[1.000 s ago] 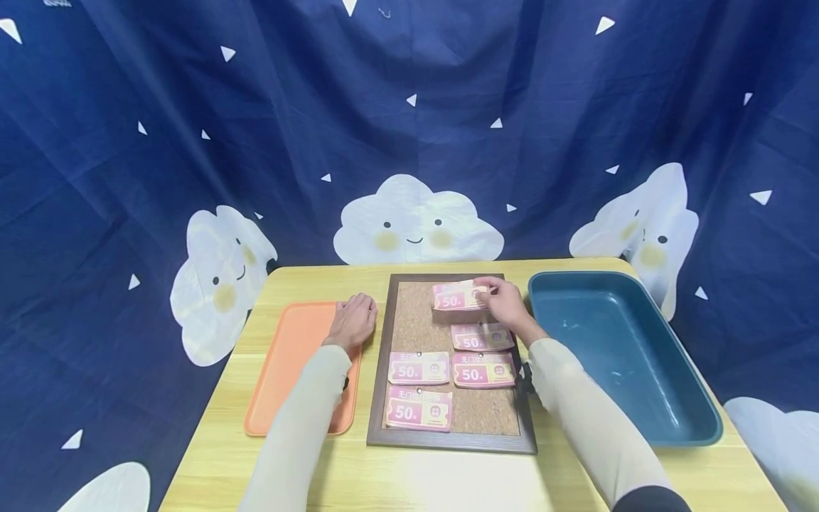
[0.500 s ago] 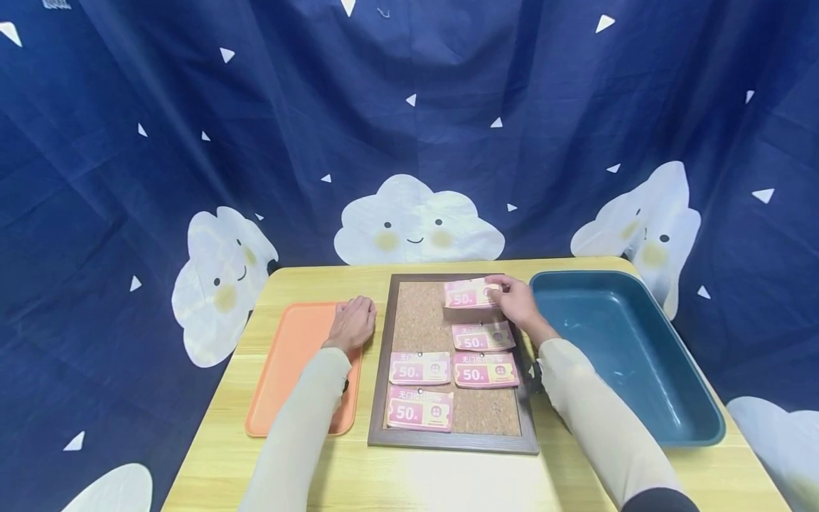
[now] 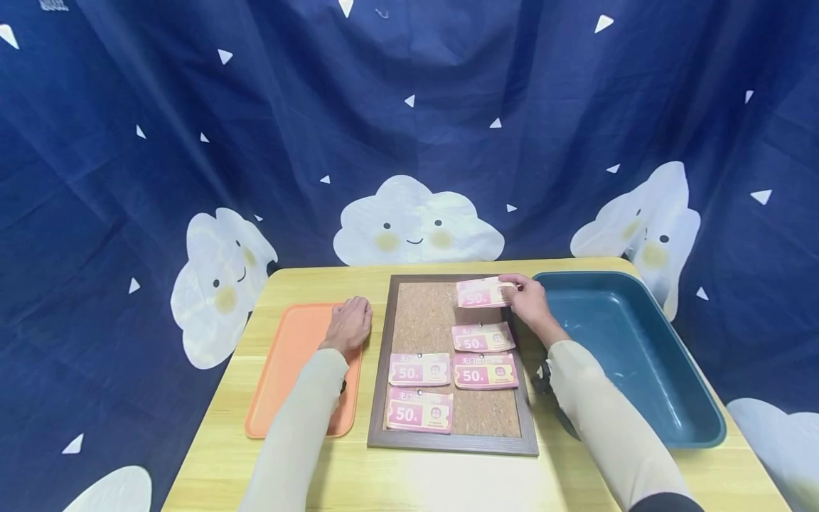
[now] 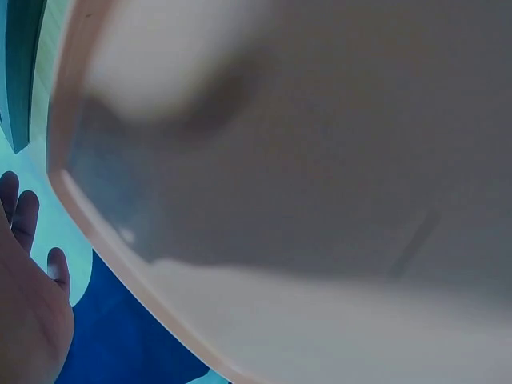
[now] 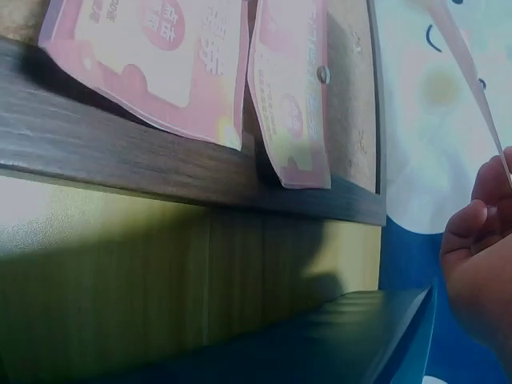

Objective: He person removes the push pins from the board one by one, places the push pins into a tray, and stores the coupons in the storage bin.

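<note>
My right hand (image 3: 531,304) pinches a pink coupon (image 3: 476,293) by its right end, over the top right of a brown-framed cork board (image 3: 416,316). In the right wrist view this coupon (image 5: 470,68) shows nearly edge-on, raised off the board, between thumb and fingers. Several more pink coupons marked 50 lie pinned on the cork: one upper right coupon (image 3: 481,338), others in the two lower rows. My left hand (image 3: 348,326), fingers loosely bent and holding nothing, rests by the right rim of an orange tray (image 3: 301,341); the left wrist view shows its fingers at the left edge.
A deep teal basin (image 3: 627,355) stands right of the board, under my right forearm. The wooden table (image 3: 473,483) ends in front of a blue curtain (image 3: 288,107) with clouds. A small pin (image 5: 323,74) sticks through a coupon.
My right hand has moved rightward with the coupon, from over the board's middle top to its right frame and the basin's edge. The left hand has hardly moved.
</note>
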Tool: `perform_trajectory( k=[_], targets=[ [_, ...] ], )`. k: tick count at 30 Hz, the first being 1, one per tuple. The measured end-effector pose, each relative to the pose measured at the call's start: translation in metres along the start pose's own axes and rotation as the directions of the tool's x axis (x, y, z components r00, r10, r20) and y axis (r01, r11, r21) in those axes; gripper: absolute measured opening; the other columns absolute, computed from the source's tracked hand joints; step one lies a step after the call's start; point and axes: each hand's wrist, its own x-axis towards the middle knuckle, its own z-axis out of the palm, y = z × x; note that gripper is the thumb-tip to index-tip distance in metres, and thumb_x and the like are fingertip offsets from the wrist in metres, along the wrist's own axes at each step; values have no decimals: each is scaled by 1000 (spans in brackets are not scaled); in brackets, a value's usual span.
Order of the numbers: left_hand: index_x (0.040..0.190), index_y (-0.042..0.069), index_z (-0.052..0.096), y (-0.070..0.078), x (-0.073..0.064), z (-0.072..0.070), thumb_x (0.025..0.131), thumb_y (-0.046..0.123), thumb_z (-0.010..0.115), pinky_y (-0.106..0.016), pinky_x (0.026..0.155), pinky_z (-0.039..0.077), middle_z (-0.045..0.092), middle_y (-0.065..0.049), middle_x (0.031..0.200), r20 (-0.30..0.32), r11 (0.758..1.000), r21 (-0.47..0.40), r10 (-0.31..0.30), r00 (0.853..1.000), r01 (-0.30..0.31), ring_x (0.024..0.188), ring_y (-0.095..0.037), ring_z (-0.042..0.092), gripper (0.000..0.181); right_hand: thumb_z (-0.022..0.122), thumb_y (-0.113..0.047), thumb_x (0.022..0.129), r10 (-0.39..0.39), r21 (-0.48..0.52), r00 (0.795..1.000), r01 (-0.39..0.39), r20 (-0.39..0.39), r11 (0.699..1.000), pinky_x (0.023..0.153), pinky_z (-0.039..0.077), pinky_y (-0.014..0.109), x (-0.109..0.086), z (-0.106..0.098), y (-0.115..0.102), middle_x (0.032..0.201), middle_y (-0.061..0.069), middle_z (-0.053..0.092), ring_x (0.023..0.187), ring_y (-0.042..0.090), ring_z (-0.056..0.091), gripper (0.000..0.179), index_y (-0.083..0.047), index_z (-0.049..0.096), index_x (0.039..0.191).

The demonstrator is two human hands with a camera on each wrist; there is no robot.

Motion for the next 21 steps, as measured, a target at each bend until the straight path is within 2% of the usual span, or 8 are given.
perform_trajectory(
  k=[5,10,15,21],
  targets=[
    [93,15,50,-3,-2,-1,102,27,31,-42,83,35,53,-1,93,-5,1000,-10,-9,1000,9,87,-21,49,23,59,-19,92,34,37,999,-34,0,999,67,52,26,1,-7,4,95,10,61,74,10,61,31,-14,66,122],
    [94,15,50,-5,-2,-1,103,28,29,-41,83,36,54,-1,93,-4,1000,-10,-16,1000,16,87,-21,50,26,58,-18,92,89,80,995,-86,-43,993,64,46,23,3,-16,10,103,12,64,79,14,57,31,-13,66,122],
    [93,15,50,-7,-2,0,103,28,28,-39,78,35,53,-1,87,-15,1000,-5,-14,1000,14,83,-21,49,27,56,-16,92,127,86,988,-120,-89,989,68,42,17,4,-26,15,117,10,62,91,15,51,32,-12,66,123],
    [92,14,50,-9,-4,1,103,26,29,-41,78,36,51,-1,85,-11,1000,-5,-12,1000,12,81,-21,49,27,55,-17,93,163,122,982,-150,-97,981,69,42,18,6,-30,16,121,10,62,90,15,52,34,-12,65,125]
  ],
)
